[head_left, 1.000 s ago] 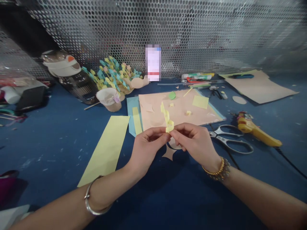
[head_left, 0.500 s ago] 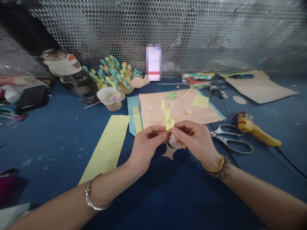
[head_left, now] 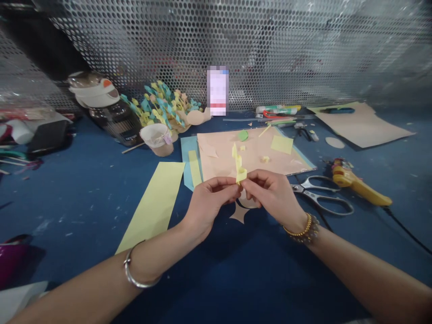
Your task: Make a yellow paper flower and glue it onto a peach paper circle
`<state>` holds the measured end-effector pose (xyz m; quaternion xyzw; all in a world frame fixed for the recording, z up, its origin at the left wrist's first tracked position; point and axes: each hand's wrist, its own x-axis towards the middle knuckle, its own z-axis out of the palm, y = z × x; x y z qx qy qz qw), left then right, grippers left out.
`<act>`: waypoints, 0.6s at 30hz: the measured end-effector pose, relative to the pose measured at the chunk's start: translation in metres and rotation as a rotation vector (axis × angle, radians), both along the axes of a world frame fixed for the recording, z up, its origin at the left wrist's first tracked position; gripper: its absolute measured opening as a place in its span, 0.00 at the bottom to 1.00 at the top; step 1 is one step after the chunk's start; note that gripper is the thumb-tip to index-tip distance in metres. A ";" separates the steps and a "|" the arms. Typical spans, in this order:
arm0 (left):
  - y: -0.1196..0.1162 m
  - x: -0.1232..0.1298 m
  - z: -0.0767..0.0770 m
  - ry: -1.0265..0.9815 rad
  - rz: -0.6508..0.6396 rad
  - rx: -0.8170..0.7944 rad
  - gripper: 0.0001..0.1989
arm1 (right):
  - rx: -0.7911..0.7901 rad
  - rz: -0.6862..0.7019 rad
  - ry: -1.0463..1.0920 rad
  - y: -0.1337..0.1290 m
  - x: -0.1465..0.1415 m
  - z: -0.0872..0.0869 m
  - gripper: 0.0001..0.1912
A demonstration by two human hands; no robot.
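Note:
A narrow, pale yellow paper strip (head_left: 239, 165), folded into a zigzag, stands up between my hands. My left hand (head_left: 212, 202) and my right hand (head_left: 270, 193) pinch its lower end between fingers and thumbs. Just beyond them lies a peach card sheet (head_left: 219, 155) on a light blue card (head_left: 187, 155), with small paper scraps on it. Below my hands, a cut tan paper piece (head_left: 239, 215) lies on the blue table, partly hidden by my fingers. A wide yellow paper strip (head_left: 151, 207) lies to the left.
Steel scissors (head_left: 322, 198) and a yellow glue gun (head_left: 354, 184) with a black cord lie to the right. A paper cup (head_left: 157, 139) and a teal and yellow paper model (head_left: 162, 105) stand behind. Perforated metal (head_left: 270, 54) forms the back wall.
Both hands still pinch the strip, with little movement. The strip stands slightly more upright, and the whole view has shifted slightly.

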<state>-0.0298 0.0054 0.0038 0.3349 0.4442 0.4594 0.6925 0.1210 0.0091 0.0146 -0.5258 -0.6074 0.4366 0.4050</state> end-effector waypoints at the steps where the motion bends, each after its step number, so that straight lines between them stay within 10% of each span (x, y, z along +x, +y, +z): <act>1: 0.000 0.000 0.000 -0.002 -0.001 0.000 0.07 | 0.001 0.001 -0.002 0.000 0.000 0.000 0.08; 12: 0.000 -0.001 -0.002 -0.034 0.047 -0.030 0.09 | 0.078 0.003 -0.119 0.002 0.015 0.017 0.09; 18: 0.005 -0.003 0.000 -0.099 0.051 -0.096 0.07 | 0.238 -0.263 -0.833 -0.006 0.130 0.038 0.10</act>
